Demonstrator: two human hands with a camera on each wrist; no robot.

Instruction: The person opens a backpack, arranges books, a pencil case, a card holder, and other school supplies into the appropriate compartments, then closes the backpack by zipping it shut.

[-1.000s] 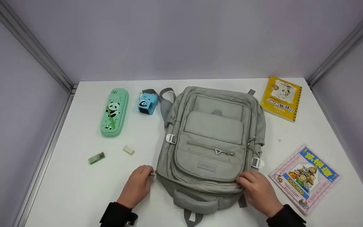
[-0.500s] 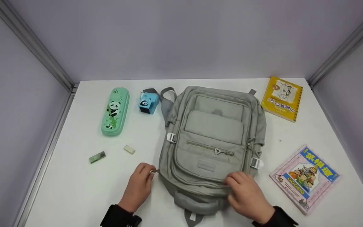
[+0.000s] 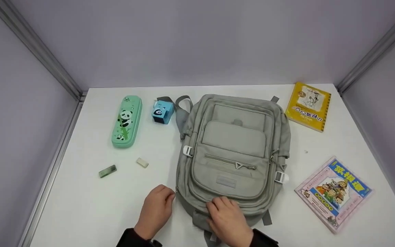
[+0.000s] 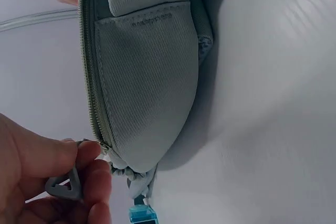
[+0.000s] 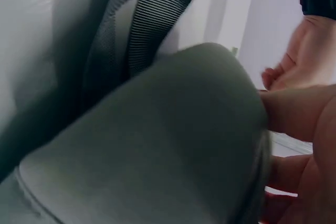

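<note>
Zipper pull (image 4: 75, 187) is sitting pinched in the left hand (image 3: 155, 210) beside the gray backpack (image 3: 234, 139), while the right hand (image 3: 230, 221) is gripping its handle-side edge, ideally tensioning the zipper track (image 4: 90, 93).

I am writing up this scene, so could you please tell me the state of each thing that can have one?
Backpack: lying flat, front up
Main zip: open or closed unclear
Front pocket zip: looks closed
Side buckles: too small to tell
Pencil case: closed
Yellow book: closed
Pink book: closed
Blue gadget: cannot tell
Left hand: pinching a zip pull
Right hand: curled at the backpack's edge, grip unclear
</note>
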